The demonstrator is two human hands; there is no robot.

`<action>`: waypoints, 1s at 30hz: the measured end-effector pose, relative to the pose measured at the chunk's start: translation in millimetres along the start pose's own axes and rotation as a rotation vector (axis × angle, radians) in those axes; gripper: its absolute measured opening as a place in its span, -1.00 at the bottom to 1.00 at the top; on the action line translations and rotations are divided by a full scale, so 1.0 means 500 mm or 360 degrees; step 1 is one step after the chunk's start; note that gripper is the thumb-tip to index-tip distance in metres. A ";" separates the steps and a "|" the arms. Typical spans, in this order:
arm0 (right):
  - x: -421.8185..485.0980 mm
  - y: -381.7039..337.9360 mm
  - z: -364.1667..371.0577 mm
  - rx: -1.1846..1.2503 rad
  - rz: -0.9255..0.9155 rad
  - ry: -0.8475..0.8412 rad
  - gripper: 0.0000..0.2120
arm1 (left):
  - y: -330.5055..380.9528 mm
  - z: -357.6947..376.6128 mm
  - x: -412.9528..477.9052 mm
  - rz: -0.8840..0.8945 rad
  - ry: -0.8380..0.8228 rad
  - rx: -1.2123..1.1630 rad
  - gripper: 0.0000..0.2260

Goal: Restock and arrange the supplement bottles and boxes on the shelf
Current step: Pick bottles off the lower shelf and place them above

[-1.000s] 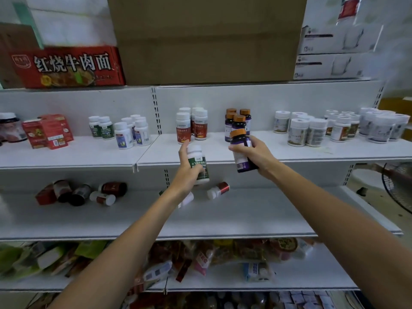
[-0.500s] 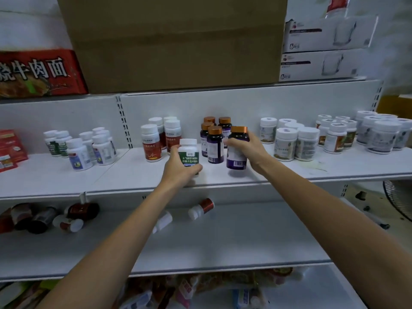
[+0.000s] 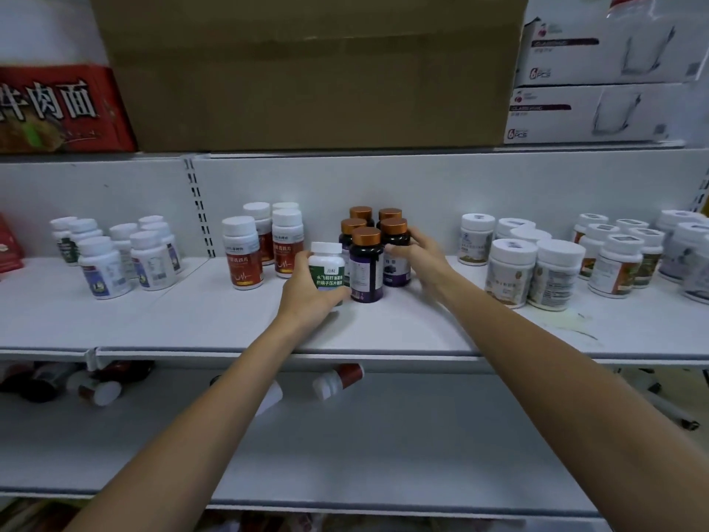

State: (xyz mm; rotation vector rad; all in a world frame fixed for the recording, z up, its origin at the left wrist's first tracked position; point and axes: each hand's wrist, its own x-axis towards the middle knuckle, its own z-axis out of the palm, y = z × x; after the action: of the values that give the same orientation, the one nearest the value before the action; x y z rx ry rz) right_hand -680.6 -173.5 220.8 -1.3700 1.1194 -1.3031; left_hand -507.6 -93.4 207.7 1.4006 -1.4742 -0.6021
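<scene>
Supplement bottles (image 3: 241, 259) stand grouped on the shelf (image 3: 383, 332); our left grip (image 3: 307, 297) wraps a green-labelled bottle (image 3: 328, 276), our right grip (image 3: 422, 259) seemingly pinches a dark bottle (image 3: 395, 263) (toppled bottles (image 3: 337, 380) lie below).

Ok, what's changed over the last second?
Both hands came from mid-air down to the shelf. The right hand stood its dark copper-capped bottle at the right of the matching group, still holding it. The left hand brought the green-label white bottle down just left of that group, still gripping it. Other bottle groups stayed put.
</scene>
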 end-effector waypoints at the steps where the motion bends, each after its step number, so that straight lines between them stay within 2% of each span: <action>1: 0.005 0.004 0.004 -0.0042 -0.0019 -0.0008 -0.61 | -0.003 0.000 -0.001 0.0014 -0.0031 0.0004 -0.42; 5: 0.015 0.013 0.010 -0.0160 -0.0046 0.0057 -0.53 | -0.007 -0.001 -0.011 0.0118 -0.0072 0.0051 -0.38; 10: -0.018 0.008 0.004 -0.0545 -0.0122 0.0206 -0.36 | 0.001 -0.018 -0.029 0.0149 -0.0021 -0.0003 -0.37; 13: -0.057 -0.020 0.015 -0.0702 -0.0349 0.0399 -0.45 | 0.002 -0.046 -0.048 0.0112 0.0008 -0.0021 -0.36; 16: -0.108 -0.059 0.052 -0.0766 -0.0570 0.0552 -0.53 | -0.002 -0.093 -0.076 0.0046 0.0123 -0.0059 -0.43; 20: -0.174 -0.095 0.153 -0.0784 -0.0742 0.0576 -0.59 | -0.027 -0.192 -0.123 0.0021 0.0187 -0.0062 -0.54; 23: -0.217 -0.110 0.265 -0.0639 -0.0715 0.0405 -0.62 | -0.058 -0.297 -0.159 0.0042 0.0238 0.0024 -0.50; 27: -0.282 -0.106 0.458 -0.0385 -0.0555 -0.0061 -0.72 | -0.122 -0.454 -0.212 0.0010 0.0358 0.0188 -0.46; 30: -0.338 -0.082 0.608 -0.0310 -0.0468 -0.0391 -0.74 | -0.169 -0.561 -0.252 -0.0075 0.0502 0.0161 -0.45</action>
State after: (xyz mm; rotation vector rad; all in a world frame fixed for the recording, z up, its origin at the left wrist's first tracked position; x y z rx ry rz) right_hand -381.1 7.7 223.4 -1.8406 0.9185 -1.2086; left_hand -240.6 80.9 208.0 1.5338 -1.2357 -0.3196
